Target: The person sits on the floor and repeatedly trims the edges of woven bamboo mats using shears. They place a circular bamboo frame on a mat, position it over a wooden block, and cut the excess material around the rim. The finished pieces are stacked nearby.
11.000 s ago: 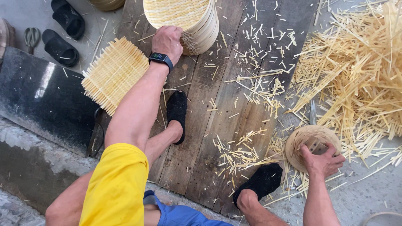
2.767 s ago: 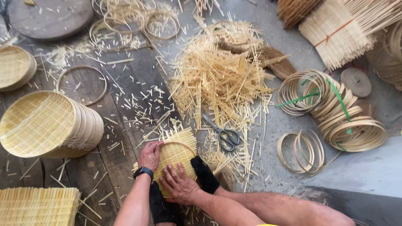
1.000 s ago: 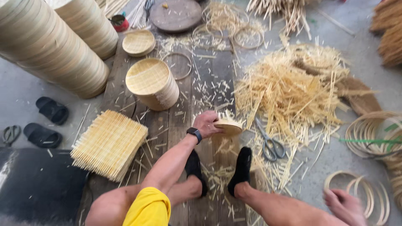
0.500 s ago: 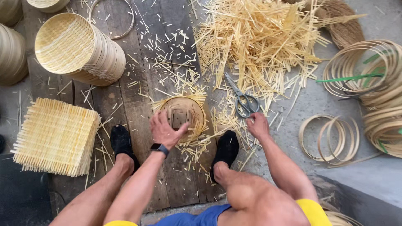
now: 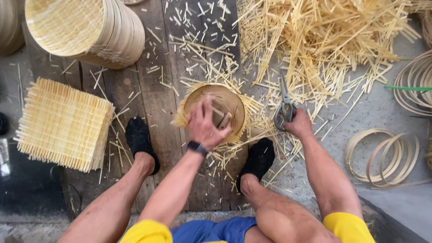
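between both feet, left hand (image 5: 204,127) on round woven tray (image 5: 216,110), right hand (image 5: 298,124) on scissors (image 5: 285,110)

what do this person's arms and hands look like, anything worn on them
Both arms are bare, with no gloves and no long sleeves. The left hand has a dark smartwatch on a black band at the wrist. The right hand wears nothing. Yellow short sleeves show near the shoulders.

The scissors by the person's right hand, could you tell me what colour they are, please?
Grey metal, blades and handles alike; the scissors show best in the head view, with the right hand on their handles.
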